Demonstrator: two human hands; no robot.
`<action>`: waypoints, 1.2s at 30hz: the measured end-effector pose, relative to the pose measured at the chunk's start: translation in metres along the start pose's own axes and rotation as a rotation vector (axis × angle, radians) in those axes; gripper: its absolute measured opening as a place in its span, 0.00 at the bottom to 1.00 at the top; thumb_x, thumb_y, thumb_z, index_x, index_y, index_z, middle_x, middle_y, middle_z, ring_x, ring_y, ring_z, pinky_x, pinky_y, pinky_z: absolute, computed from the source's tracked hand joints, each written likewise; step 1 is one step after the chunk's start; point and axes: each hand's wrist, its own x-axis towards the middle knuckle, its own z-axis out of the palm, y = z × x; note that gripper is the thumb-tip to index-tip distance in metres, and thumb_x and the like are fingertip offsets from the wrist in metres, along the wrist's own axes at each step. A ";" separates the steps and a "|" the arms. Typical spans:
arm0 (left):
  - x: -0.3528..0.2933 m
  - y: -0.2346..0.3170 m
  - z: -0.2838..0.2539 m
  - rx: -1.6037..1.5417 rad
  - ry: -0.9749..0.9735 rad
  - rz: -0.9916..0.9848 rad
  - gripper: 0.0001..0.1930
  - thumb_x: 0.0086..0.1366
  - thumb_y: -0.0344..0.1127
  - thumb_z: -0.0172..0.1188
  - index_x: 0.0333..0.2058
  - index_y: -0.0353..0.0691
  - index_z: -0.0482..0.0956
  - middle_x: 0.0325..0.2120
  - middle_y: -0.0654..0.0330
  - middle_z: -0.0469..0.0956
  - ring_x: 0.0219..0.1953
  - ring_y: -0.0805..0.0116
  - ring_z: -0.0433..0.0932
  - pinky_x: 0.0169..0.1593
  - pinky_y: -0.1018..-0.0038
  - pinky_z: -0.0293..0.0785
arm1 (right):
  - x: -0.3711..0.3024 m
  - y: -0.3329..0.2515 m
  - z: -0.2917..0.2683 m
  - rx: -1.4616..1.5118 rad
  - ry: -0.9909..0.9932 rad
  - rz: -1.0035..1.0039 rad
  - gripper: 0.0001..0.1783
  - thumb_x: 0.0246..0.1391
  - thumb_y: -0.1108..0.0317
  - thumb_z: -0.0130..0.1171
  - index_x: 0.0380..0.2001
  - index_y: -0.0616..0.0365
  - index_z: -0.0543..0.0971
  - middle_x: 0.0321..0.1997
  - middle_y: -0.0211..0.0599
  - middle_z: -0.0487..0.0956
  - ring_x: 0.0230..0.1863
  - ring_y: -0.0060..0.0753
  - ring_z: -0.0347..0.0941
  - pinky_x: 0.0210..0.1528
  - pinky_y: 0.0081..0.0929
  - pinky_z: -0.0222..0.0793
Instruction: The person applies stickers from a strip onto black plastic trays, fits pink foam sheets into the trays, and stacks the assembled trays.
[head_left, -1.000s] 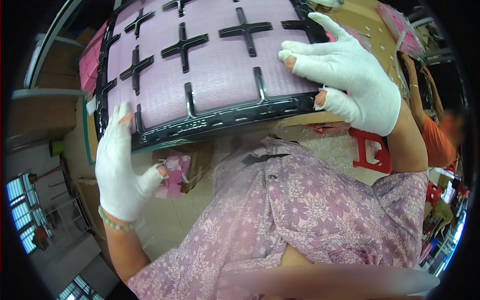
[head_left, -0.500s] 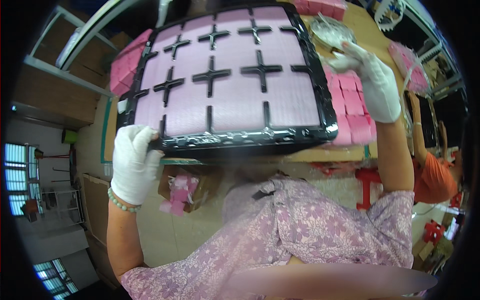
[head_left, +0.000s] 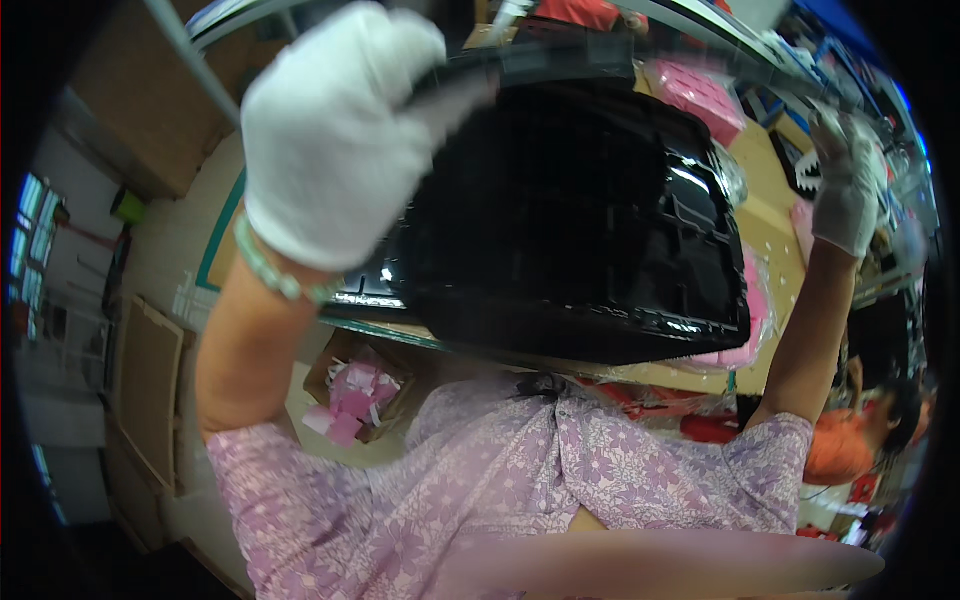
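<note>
My left hand (head_left: 340, 140), in a white glove, is raised close in front of me at the upper left, its fingers closed on the edge of a black plastic tray (head_left: 560, 62). This tray is seen nearly edge-on and smeared by motion. At the upper right my gloved right hand (head_left: 848, 185) is lifted, its fingers bent at the tray's other end. Below the hands lies a glossy black moulded tray surface (head_left: 560, 220) on the table, showing ridges and no pink sheet on top. My left hand hides part of its left side.
Pink block-shaped packs in clear film (head_left: 698, 98) lie on the brown tabletop (head_left: 775, 215), behind and right of the trays. A carton of pink scraps (head_left: 360, 390) stands on the floor at left. A person in orange (head_left: 840, 445) is at the right.
Both hands have risen, the left upward and nearer, the right upward and outward. The tray with its pale pink sheet has been lifted and tilted, uncovering a black tray surface below.
</note>
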 end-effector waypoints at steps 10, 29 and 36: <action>-0.045 -0.096 -0.089 -0.152 0.628 -0.777 0.18 0.68 0.34 0.57 0.54 0.35 0.75 0.49 0.54 0.79 0.48 0.60 0.80 0.50 0.66 0.78 | 0.017 0.013 0.024 0.236 -0.058 0.197 0.25 0.71 0.59 0.38 0.58 0.71 0.70 0.51 0.51 0.79 0.55 0.42 0.76 0.64 0.37 0.66; -0.213 -0.090 -0.030 -0.747 1.192 -1.368 0.29 0.66 0.62 0.50 0.52 0.43 0.74 0.44 0.53 0.80 0.40 0.50 0.80 0.37 0.60 0.80 | -0.067 -0.246 0.291 -0.057 -1.689 0.050 0.26 0.50 0.47 0.61 0.43 0.58 0.83 0.36 0.43 0.85 0.34 0.38 0.82 0.44 0.28 0.75; -0.241 -0.040 -0.010 -0.813 1.217 -1.359 0.29 0.72 0.57 0.42 0.59 0.41 0.69 0.57 0.53 0.73 0.55 0.48 0.74 0.57 0.51 0.74 | 0.000 -0.114 0.247 -0.256 -1.297 -0.734 0.09 0.48 0.65 0.61 0.29 0.57 0.84 0.26 0.43 0.82 0.28 0.45 0.80 0.35 0.35 0.76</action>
